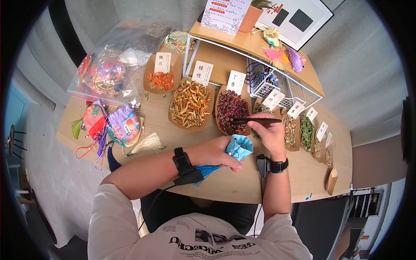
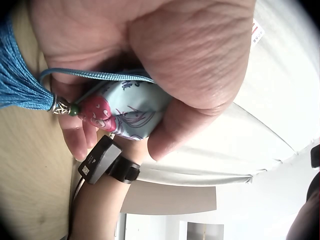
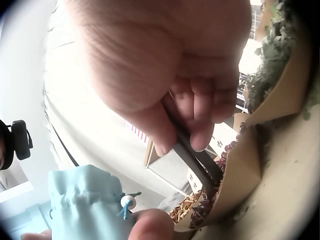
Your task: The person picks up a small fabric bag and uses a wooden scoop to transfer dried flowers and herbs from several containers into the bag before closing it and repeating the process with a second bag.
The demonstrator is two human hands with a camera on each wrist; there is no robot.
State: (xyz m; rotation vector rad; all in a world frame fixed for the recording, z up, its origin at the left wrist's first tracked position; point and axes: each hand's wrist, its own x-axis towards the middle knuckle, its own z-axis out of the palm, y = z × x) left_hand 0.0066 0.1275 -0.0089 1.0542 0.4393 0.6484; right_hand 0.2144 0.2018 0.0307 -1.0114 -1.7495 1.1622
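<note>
Left hand (image 1: 223,154): you're gripping the pouch (image 1: 239,146), near the rosebuds.
Right hand (image 1: 269,134): you're pinching tweezers (image 1: 260,120) at the rosebuds (image 1: 234,108).

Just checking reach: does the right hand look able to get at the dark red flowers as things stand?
Likely yes: the right hand holds tweezers with their tips at the red flowers, and nothing seems in between.

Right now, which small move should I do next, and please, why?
I would probably squeeze the tweezers gently on a few dark red dried flowers: the right hand has their tips down in that tray, and the left hand holds the blue pouch nearby, mouth open.
</note>
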